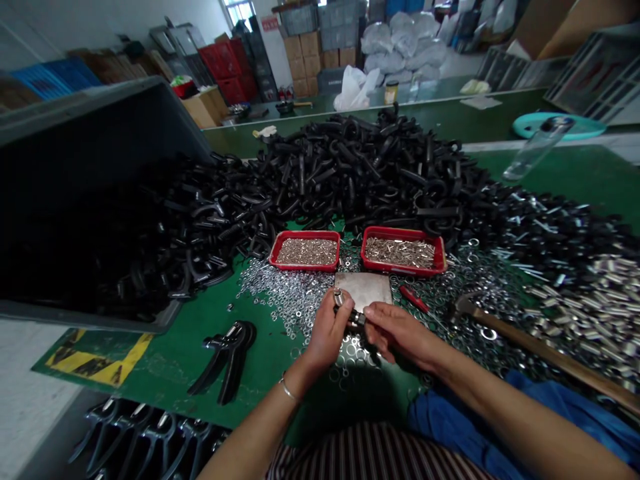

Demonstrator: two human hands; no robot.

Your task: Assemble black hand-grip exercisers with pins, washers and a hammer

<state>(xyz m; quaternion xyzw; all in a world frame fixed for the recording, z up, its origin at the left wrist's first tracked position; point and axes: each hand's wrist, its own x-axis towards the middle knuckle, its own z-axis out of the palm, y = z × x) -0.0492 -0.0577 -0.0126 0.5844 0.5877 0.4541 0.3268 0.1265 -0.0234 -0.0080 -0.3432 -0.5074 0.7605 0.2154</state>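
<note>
My left hand is closed around a small black part, with a bright metal coil showing above the thumb. From the other side my right hand pinches the same part; its far end is hidden by the fingers. Both hands are over the front edge of a metal plate. Left of them lies a two-handled black tool with a metal spring at its top. Loose rings are scattered beneath the hands, and a red-handled tool rests right of the plate.
Two red trays of small metal pieces stand before a large heap of black parts. A grey crate lies tipped at left. A hammer, metal cylinders and blue cloth are at right. Similar black tools fill the lower left.
</note>
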